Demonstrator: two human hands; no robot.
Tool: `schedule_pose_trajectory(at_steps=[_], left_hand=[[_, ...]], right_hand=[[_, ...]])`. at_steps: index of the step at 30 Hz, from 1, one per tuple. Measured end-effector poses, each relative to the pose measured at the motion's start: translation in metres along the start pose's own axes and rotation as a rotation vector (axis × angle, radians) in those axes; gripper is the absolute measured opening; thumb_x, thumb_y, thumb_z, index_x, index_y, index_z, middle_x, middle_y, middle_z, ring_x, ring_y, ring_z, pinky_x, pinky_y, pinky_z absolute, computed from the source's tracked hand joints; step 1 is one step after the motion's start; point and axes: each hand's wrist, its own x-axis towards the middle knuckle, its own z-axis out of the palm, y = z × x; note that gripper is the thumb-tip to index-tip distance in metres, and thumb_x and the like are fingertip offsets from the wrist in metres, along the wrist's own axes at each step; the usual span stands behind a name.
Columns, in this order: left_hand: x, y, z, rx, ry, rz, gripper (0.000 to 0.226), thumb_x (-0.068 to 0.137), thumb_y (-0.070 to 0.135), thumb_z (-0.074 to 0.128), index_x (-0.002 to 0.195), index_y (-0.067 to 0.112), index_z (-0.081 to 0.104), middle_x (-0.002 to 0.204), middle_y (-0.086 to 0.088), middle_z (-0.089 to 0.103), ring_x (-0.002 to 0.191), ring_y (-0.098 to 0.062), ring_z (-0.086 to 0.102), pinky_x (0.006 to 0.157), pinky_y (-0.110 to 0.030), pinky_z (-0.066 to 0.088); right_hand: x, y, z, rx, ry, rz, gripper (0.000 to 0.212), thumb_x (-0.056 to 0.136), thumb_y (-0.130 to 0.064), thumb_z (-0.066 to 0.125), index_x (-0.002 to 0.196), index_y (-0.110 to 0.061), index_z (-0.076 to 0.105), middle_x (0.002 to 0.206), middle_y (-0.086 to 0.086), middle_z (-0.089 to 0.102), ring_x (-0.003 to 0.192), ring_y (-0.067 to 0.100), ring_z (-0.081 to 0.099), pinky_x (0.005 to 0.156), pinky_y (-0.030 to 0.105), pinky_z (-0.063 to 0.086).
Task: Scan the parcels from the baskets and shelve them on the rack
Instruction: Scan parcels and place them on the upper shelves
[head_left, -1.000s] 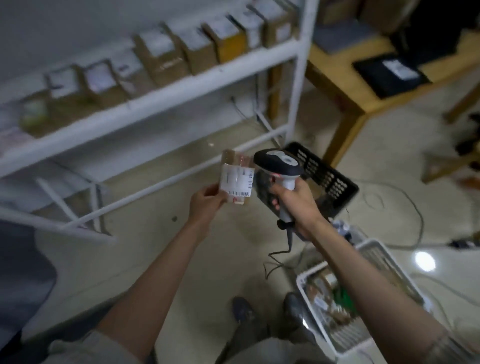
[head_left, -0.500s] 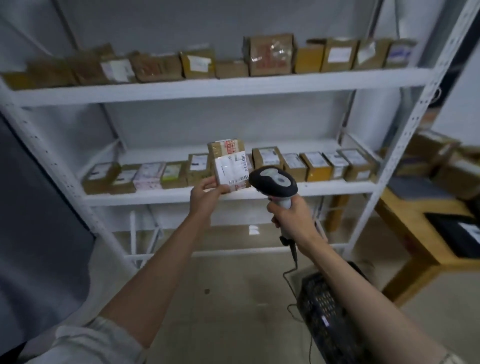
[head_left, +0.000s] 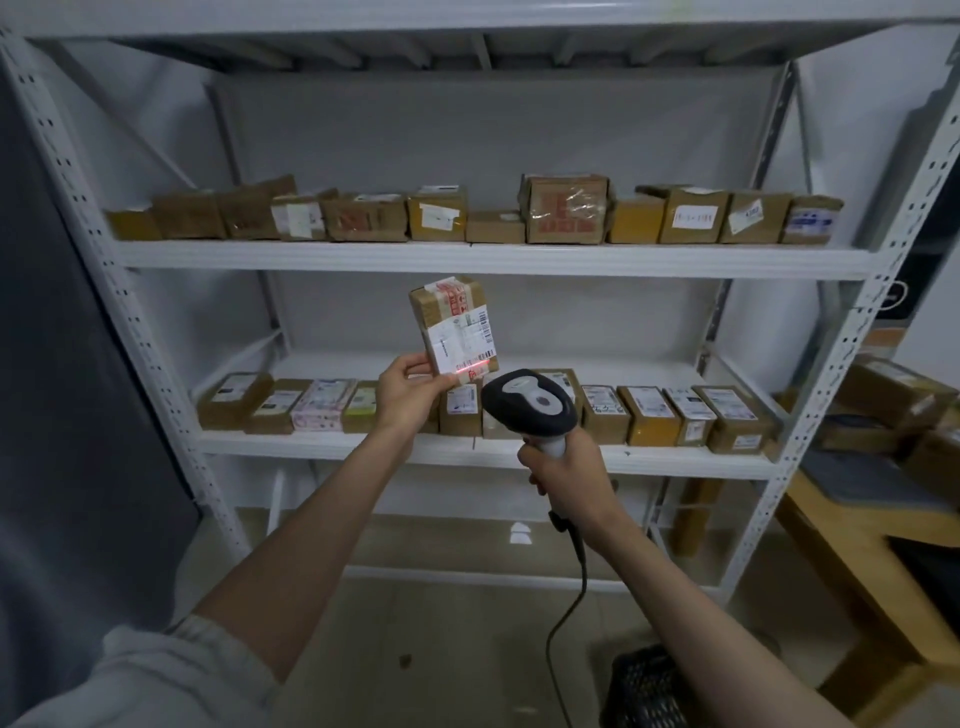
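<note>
We log one white rack (head_left: 488, 257) with two loaded shelves in view. Upper shelf: a row of about twelve brown parcels (head_left: 566, 210), the count uncertain at the dim left end. Lower shelf: about eleven smaller parcels (head_left: 649, 415) in a row, labels up, several hidden behind the hands, so the count is approximate. One wooden table (head_left: 862, 551) stands to the right of the rack with more boxes (head_left: 904, 395) on it, number unclear. One black basket (head_left: 647, 691) sits on the floor at the bottom edge, partly cut off by the right forearm. One scanner (head_left: 530, 402), black head with a pale handle and a dark cable hanging down from its base. One box (head_left: 454, 325) in hand: brown, taped, white label facing us. It is held up in front of the gap between the two shelves, long axis near vertical, top tilted slightly left. A red scan line crosses the barcode at the label's lower edge. Left hand (head_left: 408, 389): thumb and fingers pinch the box at its lower left corner, thumb on the label side. Right hand (head_left: 566, 467): fingers wrapped fully around the scanner handle, head aimed up at the box from just beside and below it, not touching it.
</note>
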Motion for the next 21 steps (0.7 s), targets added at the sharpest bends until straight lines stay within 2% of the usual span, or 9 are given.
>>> schedule_pose_trajectory(at_steps=[2,4,8,12,15,17,21], left_hand=[[0.006,0.003,0.002,0.01,0.001,0.008,0.044,0.084,0.011,0.08,0.124,0.014,0.062,0.123,0.0,0.068,0.108,-0.018,0.065,0.07,-0.018,0.047],[0.011,0.007,0.004,0.03,0.006,0.011,0.044,0.084,0.011,0.08,0.124,0.016,0.061,0.124,0.001,0.067,0.111,-0.02,0.065,0.074,-0.021,0.049],[0.022,0.016,0.009,0.047,-0.005,0.039,0.045,0.084,0.012,0.08,0.124,0.016,0.06,0.125,-0.002,0.067,0.112,-0.02,0.065,0.091,-0.033,0.055],[0.033,0.029,0.011,0.048,-0.013,0.071,0.044,0.083,0.014,0.081,0.122,0.015,0.06,0.122,-0.003,0.068,0.108,-0.017,0.065,0.086,-0.026,0.053],[0.04,0.042,0.012,0.06,0.008,0.097,0.044,0.083,0.014,0.081,0.123,0.014,0.062,0.118,-0.001,0.068,0.104,-0.015,0.064,0.076,-0.016,0.046],[0.046,0.051,0.012,0.058,0.019,0.103,0.04,0.084,0.014,0.08,0.12,0.013,0.062,0.113,0.0,0.068,0.101,-0.012,0.064,0.077,-0.016,0.045],[0.063,0.068,0.009,0.022,0.017,0.102,0.035,0.082,0.018,0.081,0.114,0.015,0.067,0.11,-0.002,0.073,0.103,-0.018,0.069,0.1,-0.037,0.053]], right_hand=[[0.004,-0.002,-0.003,-0.002,-0.008,-0.01,0.013,0.086,-0.002,0.064,0.096,0.005,0.061,0.077,0.022,0.066,0.058,0.012,0.056,0.054,0.028,0.049],[0.009,-0.004,-0.006,0.003,-0.015,-0.027,0.012,0.086,-0.002,0.065,0.097,0.0,0.061,0.076,0.015,0.066,0.06,0.01,0.057,0.055,0.025,0.05],[0.022,-0.009,-0.01,-0.004,-0.006,-0.057,0.013,0.083,-0.004,0.066,0.095,-0.002,0.061,0.077,0.012,0.066,0.065,0.015,0.059,0.06,0.035,0.053],[0.038,-0.02,-0.018,0.011,-0.026,-0.08,0.012,0.084,-0.004,0.066,0.093,-0.009,0.059,0.077,0.014,0.067,0.063,0.017,0.06,0.06,0.036,0.055],[0.054,-0.033,-0.027,0.067,-0.043,-0.083,0.009,0.087,-0.005,0.065,0.09,-0.01,0.059,0.074,0.008,0.063,0.062,0.014,0.059,0.053,0.025,0.051],[0.068,-0.044,-0.033,0.123,-0.044,-0.076,0.012,0.089,-0.005,0.064,0.093,-0.014,0.057,0.078,0.006,0.063,0.063,0.012,0.058,0.051,0.02,0.049],[0.1,-0.068,-0.044,0.233,-0.058,-0.095,0.02,0.091,-0.006,0.062,0.101,-0.022,0.055,0.087,0.007,0.065,0.067,0.014,0.058,0.061,0.029,0.053]])
